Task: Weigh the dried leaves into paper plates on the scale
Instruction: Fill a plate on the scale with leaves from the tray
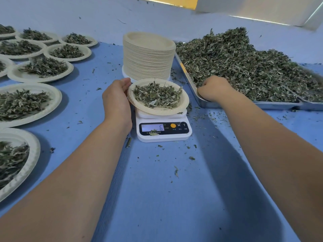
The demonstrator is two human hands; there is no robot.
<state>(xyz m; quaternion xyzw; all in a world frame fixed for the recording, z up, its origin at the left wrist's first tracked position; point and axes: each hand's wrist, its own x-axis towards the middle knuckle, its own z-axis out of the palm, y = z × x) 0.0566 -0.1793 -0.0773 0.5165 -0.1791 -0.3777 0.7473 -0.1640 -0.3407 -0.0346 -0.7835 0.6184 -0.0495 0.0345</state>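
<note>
A white digital scale (164,130) stands at the centre of the blue table, and its display shows a 6. On its platform sits a paper plate (183,103) holding a small heap of dried leaves (157,95), tilted slightly. My left hand (116,100) grips the plate's left rim. My right hand (214,88) is curled at the near corner of a steel tray (201,103), its fingers buried in the big pile of dried leaves (244,67). What those fingers hold is hidden.
A tall stack of empty paper plates (148,56) stands just behind the scale. Several filled plates (40,69) cover the left side of the table. A second steel tray (311,103) lies at the far right. Leaf crumbs are scattered on the blue surface (157,189).
</note>
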